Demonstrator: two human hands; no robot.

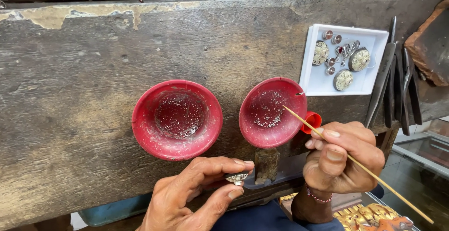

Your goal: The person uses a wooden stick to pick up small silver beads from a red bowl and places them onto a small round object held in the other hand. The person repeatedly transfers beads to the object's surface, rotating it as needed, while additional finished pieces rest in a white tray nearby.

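A worn, dark wooden table [93, 72] fills most of the view, its surface scarred and flaking pale along the top edge. On it sit two red bowls side by side: the left red bowl [177, 119], wider and dusted with tiny silvery grains, and the right red bowl [272, 112], tilted a little, with a thicker patch of grains inside. Just beyond the right bowl lies a white tray [322, 83] holding round, speckled ornament pieces and small silvery cups, and beside it a bundle of dark metal tools [395, 83].

Below the bowls, at the table's near edge, the left hand [187, 198] is pinched shut on a small metal piece [237, 177], thumb underneath and forefinger on top; the piece looks domed, greyish and grainy. The right hand [343, 156], well apart from the left, is closed around a thin wooden stick [360, 165] held like a pen, its pointed end reaching over the rim of the right bowl.
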